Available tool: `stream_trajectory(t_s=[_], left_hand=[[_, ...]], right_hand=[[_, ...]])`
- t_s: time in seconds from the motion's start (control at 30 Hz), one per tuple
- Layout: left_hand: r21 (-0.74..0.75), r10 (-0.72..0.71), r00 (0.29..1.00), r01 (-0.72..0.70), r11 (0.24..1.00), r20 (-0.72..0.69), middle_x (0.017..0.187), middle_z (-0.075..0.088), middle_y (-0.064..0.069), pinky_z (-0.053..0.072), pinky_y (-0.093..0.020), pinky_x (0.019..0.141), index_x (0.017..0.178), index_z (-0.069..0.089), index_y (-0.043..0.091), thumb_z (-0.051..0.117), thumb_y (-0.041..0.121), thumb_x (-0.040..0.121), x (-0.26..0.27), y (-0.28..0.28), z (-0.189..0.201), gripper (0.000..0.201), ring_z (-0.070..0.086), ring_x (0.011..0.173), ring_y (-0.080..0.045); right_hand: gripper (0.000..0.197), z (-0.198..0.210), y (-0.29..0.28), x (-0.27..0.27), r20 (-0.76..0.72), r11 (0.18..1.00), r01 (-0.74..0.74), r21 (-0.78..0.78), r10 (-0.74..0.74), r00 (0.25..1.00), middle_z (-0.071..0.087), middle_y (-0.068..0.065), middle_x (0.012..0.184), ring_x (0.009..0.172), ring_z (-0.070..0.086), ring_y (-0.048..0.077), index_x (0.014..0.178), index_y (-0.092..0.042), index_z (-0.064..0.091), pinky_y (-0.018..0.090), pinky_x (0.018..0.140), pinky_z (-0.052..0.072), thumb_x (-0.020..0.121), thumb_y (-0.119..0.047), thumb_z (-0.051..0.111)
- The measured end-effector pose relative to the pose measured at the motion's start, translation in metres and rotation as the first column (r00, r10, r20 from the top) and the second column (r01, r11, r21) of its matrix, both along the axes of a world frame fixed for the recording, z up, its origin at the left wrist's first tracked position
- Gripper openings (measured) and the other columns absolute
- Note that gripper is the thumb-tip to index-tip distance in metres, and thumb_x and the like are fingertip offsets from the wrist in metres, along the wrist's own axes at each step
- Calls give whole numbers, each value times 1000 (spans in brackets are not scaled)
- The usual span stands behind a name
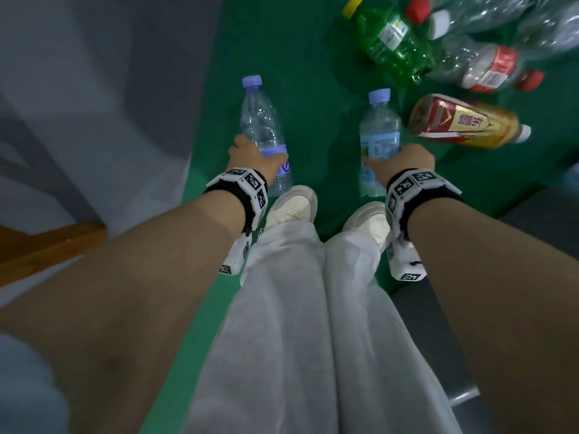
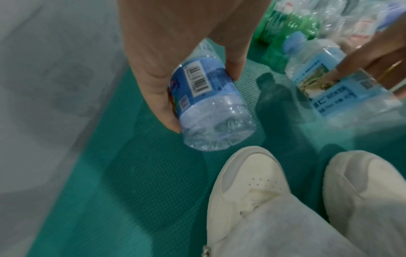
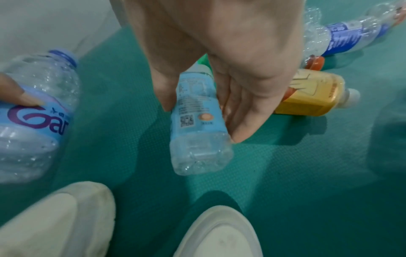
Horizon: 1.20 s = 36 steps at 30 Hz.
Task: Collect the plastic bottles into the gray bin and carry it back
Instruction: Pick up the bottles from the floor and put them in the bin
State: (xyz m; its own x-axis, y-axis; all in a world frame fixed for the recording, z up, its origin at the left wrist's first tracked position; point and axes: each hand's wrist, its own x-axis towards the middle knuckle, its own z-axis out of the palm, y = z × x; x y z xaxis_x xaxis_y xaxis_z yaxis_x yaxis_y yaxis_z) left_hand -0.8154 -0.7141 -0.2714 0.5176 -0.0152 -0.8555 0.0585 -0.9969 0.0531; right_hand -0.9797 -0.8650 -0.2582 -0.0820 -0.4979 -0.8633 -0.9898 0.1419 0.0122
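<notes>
My left hand [image 1: 250,158] grips a clear round plastic water bottle with a lavender cap and a blue-and-purple label [image 1: 264,133]. The thumb and fingers are curled around the label band near the lower half of the body. In the left wrist view the thumb [image 2: 158,97] lies along one side of this bottle [image 2: 211,107] and a fingertip [image 2: 234,69] presses the opposite side; the base points toward the camera and is clear of the green textured floor mat [image 2: 131,182].

My right hand [image 1: 404,161] grips a clear square-sided plastic bottle with a pale blue cap and a light blue label [image 1: 377,133]. In the right wrist view the fingers [image 3: 243,111] wrap one side of this bottle [image 3: 195,125] and the thumb [image 3: 164,90] closes on the other, over the label. The base hangs free above the mat.

Both bottles are held cap-forward, side by side and apart, just ahead of my two cream-white shoes [image 1: 294,205].

Further bottles lie on the mat beyond the right hand: a gold-and-red labelled bottle with a white cap [image 1: 463,122] just beside the right-hand bottle, a green transparent bottle with a yellow cap [image 1: 388,42], and a clear crumpled bottle with a red-and-white label and red cap [image 1: 488,68]. More clear bottles are piled at the top right edge, too blurred to separate.

A gray surface [image 1: 94,89] borders the mat on the left; I cannot tell whether it is the bin.
</notes>
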Motion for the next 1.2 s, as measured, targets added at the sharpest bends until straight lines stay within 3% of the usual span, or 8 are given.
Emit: stream_trajectory(t_s=[0.17,0.33,0.43,0.57,0.7,0.83,1.03,1.2], left_hand=[[-65,-111,994,111,992,11,126,47,-12,49,-41,95,131,35,7,75,37,75,-5,-5,43,75,56,107,-30],[-141,-218,976,219,965,25,123,47,-11,50,-42,93,127,37,7,76,36,74,-20,-24,99,72,56,104,-29],[-201,-287,957,287,936,30,122,48,-11,51,-42,92,126,39,6,77,35,72,-36,-40,128,72,57,104,-28],[-267,-399,916,394,880,37,121,50,-9,51,-39,91,126,40,8,76,38,70,-66,-63,161,73,57,102,-26],[-343,-466,884,453,823,50,119,54,-7,51,-36,92,123,45,11,78,39,68,-107,-83,185,70,59,101,-22],[-389,-533,843,517,763,75,118,55,-6,50,-35,93,121,47,12,80,37,68,-148,-95,201,67,59,101,-20],[-415,-615,788,570,710,29,120,55,-7,50,-37,95,123,45,13,81,37,67,-229,-112,225,71,59,104,-21],[-463,-683,731,607,645,8,117,56,-4,52,-34,92,124,47,16,82,36,65,-290,-116,246,72,60,102,-18]], right_hand=[[22,48,8,-4,85,988,155,16,-156,984,59,1,85,73,56,15,91,-18,62,22,65,43,82,-37,70],[31,104,19,-18,116,961,278,6,-277,954,60,2,85,68,56,16,98,-14,67,20,53,42,81,-39,69],[32,132,26,-32,136,939,345,2,-342,930,61,1,85,65,55,15,97,-14,66,18,42,33,80,-41,69],[29,163,34,-60,169,873,487,-33,-475,864,64,0,90,74,60,17,89,-20,62,22,59,48,77,-44,69],[41,186,37,-100,208,800,596,-73,-572,793,62,0,93,78,59,16,104,-14,62,24,64,45,78,-45,69],[48,200,41,-140,235,735,665,-131,-629,741,65,5,103,91,65,21,106,-13,61,35,78,56,75,-49,68],[48,227,51,-204,271,616,772,-155,-725,633,66,3,101,79,62,15,108,-14,62,22,60,45,76,-49,69],[42,241,61,-260,266,497,857,-134,-815,514,67,4,102,85,64,17,105,-15,62,25,66,48,78,-47,69]])
